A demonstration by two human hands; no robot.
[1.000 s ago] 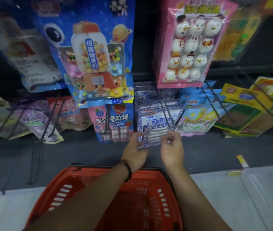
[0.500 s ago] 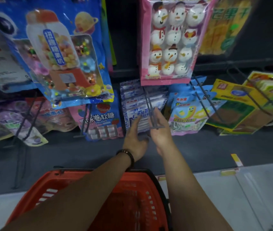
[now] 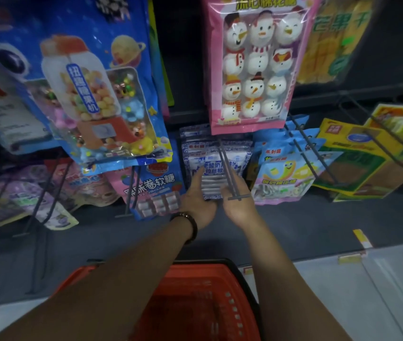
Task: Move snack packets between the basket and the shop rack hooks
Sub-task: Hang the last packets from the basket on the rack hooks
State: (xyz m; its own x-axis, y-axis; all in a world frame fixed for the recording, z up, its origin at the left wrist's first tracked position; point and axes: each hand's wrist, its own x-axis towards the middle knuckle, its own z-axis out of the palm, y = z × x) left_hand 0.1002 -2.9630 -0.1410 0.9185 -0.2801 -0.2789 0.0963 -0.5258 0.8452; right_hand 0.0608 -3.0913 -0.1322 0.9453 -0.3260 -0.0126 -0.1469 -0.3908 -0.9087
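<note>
1. On the lower rack row, a white-blue packet [image 3: 216, 173] hangs on a twin-prong hook [image 3: 227, 166], at the front of a stack of like packets.
2. The left hand [image 3: 199, 205] lies against the packet's left edge, fingers straight and pointing up.
3. The right hand [image 3: 239, 207] sits under the hook's tip, fingers at the packet's lower right corner; I cannot tell whether they pinch it.
4. A red basket [image 3: 195, 274] sits below, between the forearms.
5. A pink snowman packet [image 3: 254, 65] hangs just above the hook.
</note>
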